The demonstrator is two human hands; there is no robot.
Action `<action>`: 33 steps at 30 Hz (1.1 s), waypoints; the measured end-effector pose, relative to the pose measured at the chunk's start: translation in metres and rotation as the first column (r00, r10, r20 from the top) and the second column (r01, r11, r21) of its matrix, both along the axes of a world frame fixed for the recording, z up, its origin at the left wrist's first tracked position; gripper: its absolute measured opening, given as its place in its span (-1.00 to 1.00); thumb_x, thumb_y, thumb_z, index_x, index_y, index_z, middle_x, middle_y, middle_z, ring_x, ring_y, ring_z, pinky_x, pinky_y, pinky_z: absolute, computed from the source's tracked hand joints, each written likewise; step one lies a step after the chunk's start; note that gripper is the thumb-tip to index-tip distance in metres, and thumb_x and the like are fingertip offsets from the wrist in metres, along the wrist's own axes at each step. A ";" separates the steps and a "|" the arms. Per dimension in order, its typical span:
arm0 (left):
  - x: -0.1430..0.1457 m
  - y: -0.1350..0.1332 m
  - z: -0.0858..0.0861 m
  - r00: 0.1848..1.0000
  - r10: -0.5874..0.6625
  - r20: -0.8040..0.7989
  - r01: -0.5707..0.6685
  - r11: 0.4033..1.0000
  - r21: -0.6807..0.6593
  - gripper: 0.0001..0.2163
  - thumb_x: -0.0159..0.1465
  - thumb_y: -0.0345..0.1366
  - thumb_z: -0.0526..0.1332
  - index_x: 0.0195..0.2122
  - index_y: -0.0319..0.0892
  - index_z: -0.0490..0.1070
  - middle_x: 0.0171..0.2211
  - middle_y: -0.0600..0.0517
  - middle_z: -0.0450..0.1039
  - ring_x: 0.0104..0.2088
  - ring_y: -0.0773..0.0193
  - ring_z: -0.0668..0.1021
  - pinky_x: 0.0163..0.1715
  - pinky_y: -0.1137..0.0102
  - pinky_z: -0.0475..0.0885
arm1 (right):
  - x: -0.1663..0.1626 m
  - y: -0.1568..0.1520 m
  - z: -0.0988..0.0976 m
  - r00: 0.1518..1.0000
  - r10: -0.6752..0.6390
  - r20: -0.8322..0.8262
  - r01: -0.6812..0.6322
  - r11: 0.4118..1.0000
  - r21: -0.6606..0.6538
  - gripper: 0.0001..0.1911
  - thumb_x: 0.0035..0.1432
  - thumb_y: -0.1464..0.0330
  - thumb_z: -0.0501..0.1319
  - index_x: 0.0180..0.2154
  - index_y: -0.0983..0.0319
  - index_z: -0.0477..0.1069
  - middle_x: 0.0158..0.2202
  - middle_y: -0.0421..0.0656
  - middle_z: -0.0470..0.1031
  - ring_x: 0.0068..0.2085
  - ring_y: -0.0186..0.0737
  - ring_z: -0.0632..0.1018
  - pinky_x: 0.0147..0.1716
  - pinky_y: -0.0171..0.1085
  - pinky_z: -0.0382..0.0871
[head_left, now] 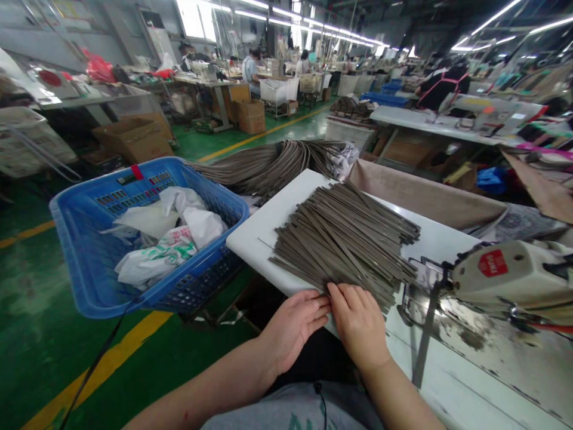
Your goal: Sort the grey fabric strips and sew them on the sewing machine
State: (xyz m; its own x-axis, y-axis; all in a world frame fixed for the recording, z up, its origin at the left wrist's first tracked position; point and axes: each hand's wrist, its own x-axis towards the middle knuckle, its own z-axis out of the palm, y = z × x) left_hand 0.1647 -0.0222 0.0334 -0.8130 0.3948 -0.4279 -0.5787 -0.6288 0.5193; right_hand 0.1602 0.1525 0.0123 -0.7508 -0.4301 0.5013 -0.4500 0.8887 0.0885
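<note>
A wide pile of flat grey-brown strips (pixel 344 233) lies across the white tabletop (pixel 264 230) in front of me. At the pile's near edge, my right hand (pixel 360 325) is closed, with its bent fingertips on the strip ends. My left hand (pixel 298 325) meets it there, its fingers pressed together around the same strip ends; its fingertips touch or nearly touch the right hand. Exactly how many strips the fingers hold is hidden. To the right, one strip (pixel 427 334) runs down over the table from the sewing machine (pixel 501 280), apart from both hands.
Left of the table stands a blue plastic basket (pixel 67 239) with white plastic bags (pixel 156 257) in it. Behind it hangs a long bundle of similar strips (pixel 268 164). A fabric-lined bin (pixel 425 188) borders the table's far side. Other people sit at machines farther back.
</note>
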 end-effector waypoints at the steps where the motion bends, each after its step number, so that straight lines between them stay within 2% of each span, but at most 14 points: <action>1: 0.000 0.001 0.001 1.000 0.005 -0.005 -0.005 1.000 -0.001 -0.66 0.11 -0.28 0.52 -0.16 -0.29 0.49 -0.04 -0.27 0.58 0.06 -0.01 0.60 0.20 0.16 0.38 | 0.001 0.000 0.001 1.000 0.001 0.005 -0.001 1.000 0.010 -0.71 0.39 0.49 0.14 0.08 0.34 0.49 -0.13 0.02 0.57 -0.14 -0.03 0.45 -0.15 -0.07 0.30; 6: 0.002 0.005 0.001 0.999 0.050 0.006 -0.050 0.998 0.038 -0.69 0.11 -0.33 0.52 -0.18 -0.30 0.51 -0.10 -0.23 0.59 0.02 0.01 0.62 0.21 0.16 0.40 | 0.003 -0.002 0.002 1.000 -0.006 0.021 0.006 1.000 0.019 -0.69 0.40 0.48 0.13 0.11 0.32 0.48 -0.10 0.03 0.59 -0.06 0.00 0.47 -0.08 -0.07 0.33; 11: 0.004 0.013 0.002 0.993 0.115 -0.031 -0.113 0.992 0.064 -0.75 0.17 -0.33 0.51 -0.20 -0.28 0.52 -0.14 -0.15 0.57 0.00 0.05 0.62 0.19 0.17 0.46 | 0.006 -0.005 0.006 1.000 0.002 0.029 -0.003 1.000 0.028 -0.67 0.40 0.47 0.14 0.13 0.33 0.48 -0.13 0.02 0.59 -0.11 0.00 0.48 -0.14 -0.05 0.35; 14: 0.003 0.018 -0.002 0.988 0.148 -0.037 -0.146 0.987 0.067 -0.71 0.17 -0.27 0.53 -0.21 -0.29 0.50 -0.14 -0.15 0.57 -0.02 0.04 0.62 0.19 0.15 0.46 | 0.011 -0.008 0.010 0.999 0.038 0.003 -0.038 0.999 0.006 -0.70 0.41 0.47 0.14 0.11 0.35 0.49 -0.14 0.02 0.59 -0.14 -0.03 0.48 -0.15 -0.07 0.36; 17: 0.000 0.021 -0.009 0.980 0.198 0.035 -0.199 0.979 0.039 -0.73 0.18 -0.28 0.52 -0.22 -0.30 0.50 -0.15 -0.19 0.59 -0.05 0.04 0.63 0.12 0.18 0.50 | 0.018 -0.014 0.015 0.996 0.094 0.006 -0.094 0.995 -0.037 -0.71 0.44 0.46 0.11 0.08 0.33 0.51 -0.16 0.01 0.60 -0.15 -0.06 0.50 -0.13 -0.10 0.38; 19: -0.001 0.021 -0.013 0.969 0.232 0.083 -0.232 0.973 -0.005 -0.79 0.23 -0.31 0.46 -0.23 -0.28 0.50 -0.15 -0.21 0.60 -0.05 0.05 0.64 0.08 0.21 0.51 | 0.023 -0.017 0.018 0.992 0.115 0.059 -0.108 0.989 -0.099 -0.73 0.46 0.39 0.11 0.05 0.29 0.52 -0.17 -0.02 0.61 -0.16 -0.07 0.52 -0.12 -0.09 0.39; 22: -0.001 0.019 -0.016 0.962 0.250 0.113 -0.248 0.968 -0.028 -0.89 0.31 -0.37 0.33 -0.18 -0.30 0.51 -0.12 -0.24 0.61 -0.07 0.08 0.64 0.03 0.24 0.53 | 0.024 -0.016 0.022 0.980 0.125 0.152 -0.074 0.951 -0.301 -0.77 0.46 0.27 0.17 -0.05 0.23 0.54 -0.18 -0.06 0.61 -0.16 -0.11 0.55 -0.11 -0.12 0.43; 24: 0.001 0.017 -0.015 0.954 0.264 0.139 -0.265 0.964 -0.014 -0.91 0.37 -0.40 0.25 -0.18 -0.31 0.50 -0.16 -0.24 0.61 -0.12 0.09 0.65 0.00 0.22 0.55 | 0.020 -0.008 0.021 0.985 0.066 0.158 0.003 0.918 -0.397 -0.79 0.46 0.26 0.17 -0.11 0.22 0.54 -0.21 -0.07 0.60 -0.17 -0.13 0.56 -0.10 -0.14 0.45; 25: 0.002 0.016 -0.015 0.948 0.278 0.155 -0.280 0.960 -0.007 -0.91 0.39 -0.40 0.22 -0.20 -0.31 0.49 -0.21 -0.22 0.60 -0.15 0.10 0.64 -0.01 0.21 0.55 | 0.018 -0.003 0.019 0.988 0.021 0.154 0.044 0.914 -0.403 -0.79 0.46 0.27 0.17 -0.13 0.22 0.54 -0.22 -0.07 0.60 -0.18 -0.12 0.56 -0.11 -0.13 0.46; 27: 0.005 0.014 -0.014 0.935 0.305 0.182 -0.308 0.951 -0.008 -0.88 0.42 -0.41 0.18 -0.26 -0.29 0.47 -0.35 -0.14 0.54 -0.25 0.14 0.62 -0.02 0.19 0.56 | 0.012 0.006 0.014 0.987 -0.041 0.155 0.093 0.935 -0.344 -0.77 0.45 0.25 0.17 -0.11 0.23 0.54 -0.22 -0.04 0.59 -0.17 -0.07 0.56 -0.11 -0.10 0.47; 29: 0.008 0.012 -0.014 0.930 0.304 0.208 -0.309 0.951 -0.010 -0.83 0.43 -0.42 0.16 -0.32 -0.29 0.45 -0.46 -0.04 0.43 -0.37 0.23 0.56 -0.08 0.22 0.57 | 0.010 0.013 0.007 0.985 -0.046 0.166 0.087 0.964 -0.250 -0.75 0.45 0.25 0.17 -0.06 0.25 0.54 -0.19 -0.02 0.59 -0.15 -0.04 0.55 -0.10 -0.07 0.47; 33: 0.013 0.008 -0.015 0.926 0.238 0.293 -0.257 0.966 0.028 -0.79 0.44 -0.43 0.16 -0.37 -0.28 0.42 -0.54 0.10 0.23 -0.52 0.39 0.38 -0.23 0.37 0.54 | 0.016 0.013 -0.002 0.992 -0.064 0.110 0.071 0.996 -0.063 -0.76 0.44 0.40 0.14 0.02 0.29 0.52 -0.17 0.00 0.58 -0.15 -0.02 0.52 -0.09 -0.06 0.42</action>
